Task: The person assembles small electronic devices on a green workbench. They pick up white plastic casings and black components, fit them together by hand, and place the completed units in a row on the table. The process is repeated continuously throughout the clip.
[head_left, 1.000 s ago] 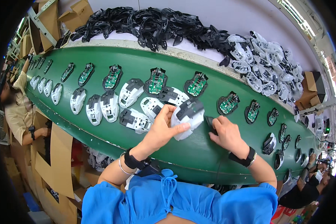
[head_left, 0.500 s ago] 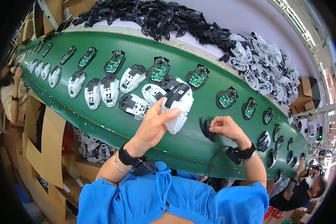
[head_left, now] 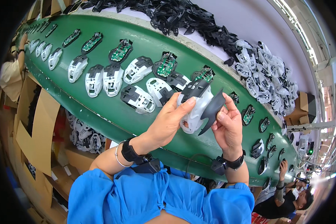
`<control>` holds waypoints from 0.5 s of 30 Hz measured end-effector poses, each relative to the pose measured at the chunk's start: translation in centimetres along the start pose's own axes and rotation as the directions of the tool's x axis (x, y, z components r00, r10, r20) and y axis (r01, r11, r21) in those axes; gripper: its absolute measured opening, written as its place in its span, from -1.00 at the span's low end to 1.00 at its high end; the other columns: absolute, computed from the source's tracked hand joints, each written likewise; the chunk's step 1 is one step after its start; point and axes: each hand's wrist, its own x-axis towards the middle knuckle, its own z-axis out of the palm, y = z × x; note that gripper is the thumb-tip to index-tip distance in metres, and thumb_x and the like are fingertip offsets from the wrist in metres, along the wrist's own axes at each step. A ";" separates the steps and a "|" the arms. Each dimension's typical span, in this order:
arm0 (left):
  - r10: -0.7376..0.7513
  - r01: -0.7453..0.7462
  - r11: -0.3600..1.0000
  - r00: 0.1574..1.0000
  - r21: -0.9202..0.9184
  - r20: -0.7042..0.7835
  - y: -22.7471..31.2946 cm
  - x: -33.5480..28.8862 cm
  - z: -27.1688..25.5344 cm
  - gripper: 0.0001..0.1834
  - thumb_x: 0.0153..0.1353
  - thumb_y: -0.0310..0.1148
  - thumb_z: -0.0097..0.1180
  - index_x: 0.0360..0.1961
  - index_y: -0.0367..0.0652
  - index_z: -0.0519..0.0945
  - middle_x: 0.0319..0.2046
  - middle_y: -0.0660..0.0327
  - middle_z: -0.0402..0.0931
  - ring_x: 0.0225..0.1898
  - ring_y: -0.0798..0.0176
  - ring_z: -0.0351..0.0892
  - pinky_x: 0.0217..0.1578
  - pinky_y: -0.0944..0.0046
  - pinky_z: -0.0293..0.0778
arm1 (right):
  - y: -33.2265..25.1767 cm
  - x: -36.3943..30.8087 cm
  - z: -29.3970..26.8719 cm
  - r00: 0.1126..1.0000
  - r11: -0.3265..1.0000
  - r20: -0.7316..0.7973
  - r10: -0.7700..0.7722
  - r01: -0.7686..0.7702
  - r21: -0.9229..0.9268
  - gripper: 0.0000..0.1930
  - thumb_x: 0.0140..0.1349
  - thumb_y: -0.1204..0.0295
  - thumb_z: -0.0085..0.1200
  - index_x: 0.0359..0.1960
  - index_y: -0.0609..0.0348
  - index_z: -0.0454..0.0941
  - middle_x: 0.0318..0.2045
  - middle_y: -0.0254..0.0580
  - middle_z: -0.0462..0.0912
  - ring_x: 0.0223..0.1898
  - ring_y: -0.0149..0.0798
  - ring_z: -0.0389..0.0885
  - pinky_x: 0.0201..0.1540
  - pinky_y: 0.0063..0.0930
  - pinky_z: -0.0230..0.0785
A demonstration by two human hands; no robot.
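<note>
My left hand (head_left: pixel 166 123) is closed around a white mouse shell (head_left: pixel 192 116) with black top buttons, holding it tilted above the green belt (head_left: pixel 112 115). In my right hand (head_left: pixel 230 127) a curved black side panel (head_left: pixel 211 109) is pinched between thumb and fingers. The panel stands close against the right flank of the shell; whether the two touch I cannot tell. Just left of my hands, several white-and-black mouse shells (head_left: pixel 137 99) lie on the belt. Behind them sit black mouse bases with green circuit boards (head_left: pixel 165 65).
Beyond the belt, a ledge carries a heap of black panels (head_left: pixel 175 16) and a pile of white shells (head_left: pixel 263 71). Cardboard boxes (head_left: pixel 39 130) stand below at left. One person (head_left: pixel 13 74) works at the far left, another (head_left: pixel 287 199) at the lower right.
My right hand has lifted the black panel off the belt and brought it up left to the shell. My left hand has moved right with the shell, which is turned.
</note>
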 end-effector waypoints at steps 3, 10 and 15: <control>0.011 -0.012 0.999 1.000 0.052 0.010 0.5 -0.2 -0.2 -0.60 0.43 -0.20 -0.11 0.18 -0.15 0.30 -0.05 0.27 0.51 -0.05 0.39 0.53 -0.06 0.25 0.49 | 0.5 0.6 0.6 1.000 1.000 -0.014 0.000 0.000 -0.015 -0.40 0.10 0.64 0.20 0.19 0.20 0.26 -0.39 -0.16 0.62 -0.48 -0.39 0.56 -0.47 -0.61 0.43; 0.016 -0.013 0.997 0.999 0.078 -0.045 1.2 -0.6 -0.3 -0.57 0.42 -0.16 -0.08 0.17 -0.19 0.28 -0.07 0.26 0.50 -0.06 0.41 0.52 -0.08 0.27 0.48 | 1.1 1.0 1.4 0.990 0.975 -0.021 -0.138 0.132 -0.180 -0.41 0.09 0.68 0.20 0.17 0.23 0.25 -0.42 -0.16 0.60 -0.46 -0.40 0.57 -0.43 -0.57 0.47; 0.046 -0.039 0.991 0.998 0.130 -0.052 1.1 -0.4 -0.7 -0.42 0.32 -0.22 0.09 0.23 -0.22 0.16 -0.01 0.20 0.44 -0.02 0.37 0.49 -0.05 0.29 0.47 | 0.9 0.9 2.7 0.969 0.918 -0.039 -0.245 0.219 -0.329 -0.38 0.06 0.73 0.20 0.17 0.24 0.22 -0.43 -0.15 0.58 -0.42 -0.39 0.61 -0.39 -0.53 0.55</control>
